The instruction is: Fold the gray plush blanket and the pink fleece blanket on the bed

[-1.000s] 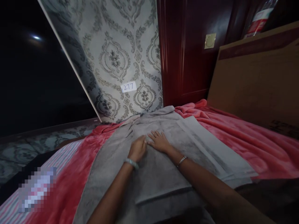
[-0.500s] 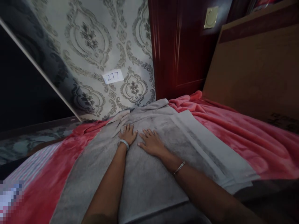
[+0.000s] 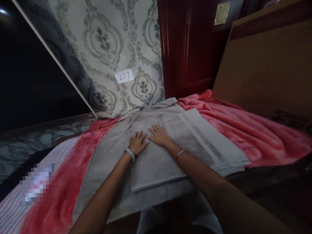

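Observation:
A large grey cloth (image 3: 156,165) lies spread before me, with folded layers in its middle and a paler folded strip (image 3: 207,130) along its right side. My left hand (image 3: 137,143) rests flat on the cloth, fingers apart, a pale bangle at the wrist. Just to its right, my right hand (image 3: 159,135) also lies palm down with fingers spread, a thin bracelet on that wrist. The two hands are close together, thumbs nearly meeting. Neither holds anything. Small wrinkles run across the cloth beyond my fingers.
Beneath the cloth, a pink-red plush blanket (image 3: 243,130) shows on both sides. Striped fabric (image 3: 56,159) lies at the left. Behind stand a patterned wall (image 3: 104,58) with a paper marked 277 (image 3: 124,76), a dark red panel (image 3: 187,48) and a large cardboard box (image 3: 265,61).
My view has shifted, bringing the cloth's near edge and my legs into sight. My left hand is slightly nearer to me on the cloth; both hands stay flat.

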{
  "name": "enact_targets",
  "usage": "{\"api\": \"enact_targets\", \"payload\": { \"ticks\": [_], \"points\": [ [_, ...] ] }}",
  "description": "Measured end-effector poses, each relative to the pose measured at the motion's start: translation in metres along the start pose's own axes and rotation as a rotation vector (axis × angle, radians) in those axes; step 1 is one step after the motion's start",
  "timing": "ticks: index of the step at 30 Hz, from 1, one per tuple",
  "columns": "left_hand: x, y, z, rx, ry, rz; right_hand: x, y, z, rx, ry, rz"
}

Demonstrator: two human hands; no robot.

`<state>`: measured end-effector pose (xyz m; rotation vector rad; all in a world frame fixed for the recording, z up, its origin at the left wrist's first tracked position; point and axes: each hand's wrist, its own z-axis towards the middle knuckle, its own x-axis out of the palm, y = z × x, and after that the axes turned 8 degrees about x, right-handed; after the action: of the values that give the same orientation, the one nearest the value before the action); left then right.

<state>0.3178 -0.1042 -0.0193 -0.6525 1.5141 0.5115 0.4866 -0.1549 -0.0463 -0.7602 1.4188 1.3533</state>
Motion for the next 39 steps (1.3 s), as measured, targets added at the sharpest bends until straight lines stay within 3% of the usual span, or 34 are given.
{"api": "enact_targets", "payload": {
  "ticks": [4, 9, 17, 26, 29, 33, 39],
  "points": [
    [0.020, -0.016, -0.048, 0.002, -0.090, -0.012, -0.005, 0.000, 0.002, 0.001, 0.053, -0.017],
    [0.024, -0.018, -0.051, -0.016, -0.141, -0.009, -0.016, -0.012, -0.020, -0.016, 0.111, -0.057],
    [0.038, 0.005, -0.050, 0.029, -0.368, -0.162, -0.020, -0.068, -0.124, -0.028, 0.031, -0.070],
    [0.048, 0.027, -0.039, 0.127, -0.474, -0.294, -0.019, -0.103, -0.212, 0.078, -0.165, 0.075],
    [0.051, 0.030, -0.034, 0.137, -0.498, -0.328, -0.015, -0.117, -0.240, 0.141, -0.316, 0.269],
    [0.054, 0.033, -0.030, 0.148, -0.523, -0.349, -0.010, -0.137, -0.270, 0.397, -0.636, 0.742],
    [0.055, 0.036, -0.026, 0.157, -0.557, -0.386, -0.011, -0.153, -0.279, 0.714, -0.742, 1.594]
  ]
}}
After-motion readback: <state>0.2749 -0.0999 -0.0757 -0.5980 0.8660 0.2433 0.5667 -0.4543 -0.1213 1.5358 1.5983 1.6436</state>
